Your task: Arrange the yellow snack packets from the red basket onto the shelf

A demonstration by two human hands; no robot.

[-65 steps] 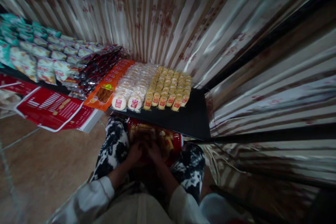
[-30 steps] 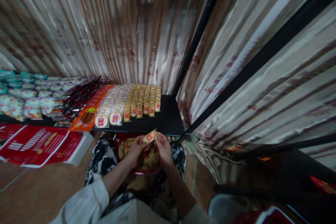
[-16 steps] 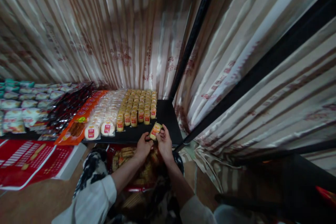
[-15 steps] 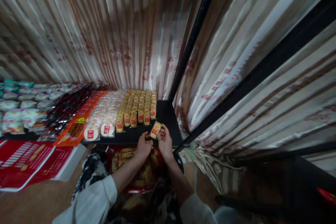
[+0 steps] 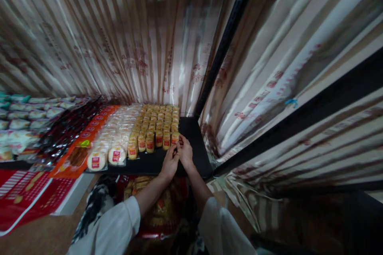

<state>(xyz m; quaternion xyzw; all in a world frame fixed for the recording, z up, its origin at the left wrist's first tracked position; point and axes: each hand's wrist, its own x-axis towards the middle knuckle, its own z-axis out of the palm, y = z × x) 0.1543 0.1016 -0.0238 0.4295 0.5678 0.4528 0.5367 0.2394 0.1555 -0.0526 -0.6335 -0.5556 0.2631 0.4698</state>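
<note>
At the front right end of the rows, a small wrapped biscuit packet [image 5: 175,138] with a yellow body and red label stands upright on the black shelf [image 5: 191,139]. My right hand [image 5: 185,153] has its fingers closed round the packet's right side. Close against it, my left hand [image 5: 171,163] pinches at the packet's lower front, and its fingertips partly hide it. Tight rows of matching biscuit packets [image 5: 150,143] stand to the left and behind. Below the shelf edge, a red bag [image 5: 161,236] between my knees holds more yellow packets.
Left along the shelf lie round white wrapped crackers [image 5: 117,155], an orange snack bag [image 5: 89,135], dark shiny packs [image 5: 67,131] and white packs [image 5: 19,139]. A red box [image 5: 32,195] sits lower left. Black posts [image 5: 224,44] and a striped curtain [image 5: 149,48] border the shelf.
Both hands have moved the biscuit packet up and away from me, from above the shelf's front to the end of the front row. The packet went from tilted to upright. The view has shifted slightly.
</note>
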